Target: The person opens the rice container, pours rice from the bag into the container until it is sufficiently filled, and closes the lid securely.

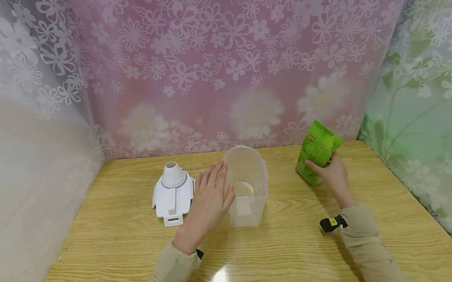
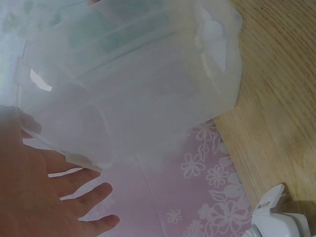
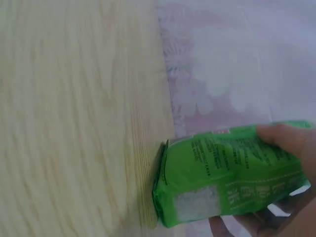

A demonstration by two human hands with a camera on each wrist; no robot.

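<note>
A translucent plastic container [image 1: 250, 209] stands upright on the table, with a small heap of pale grains [image 1: 244, 189] at its bottom. My left hand [image 1: 208, 197] is at the container's left side, its fingers extended and fingertips right at the rim; the left wrist view shows the fingers spread beside the wall [image 2: 138, 98]. To the right, my right hand [image 1: 332, 174] grips a green bag of rice [image 1: 313, 151] between thumb and fingers. The bag leans slightly, bottom edge down near the table; a clear window [image 3: 197, 203] on it shows white grains.
A white plastic lid [image 1: 174, 198] with a cone-shaped spout lies left of the container, close to my left hand. Flowered curtains [image 1: 235, 67] hang along the back edge and both sides of the wooden table [image 1: 295, 261].
</note>
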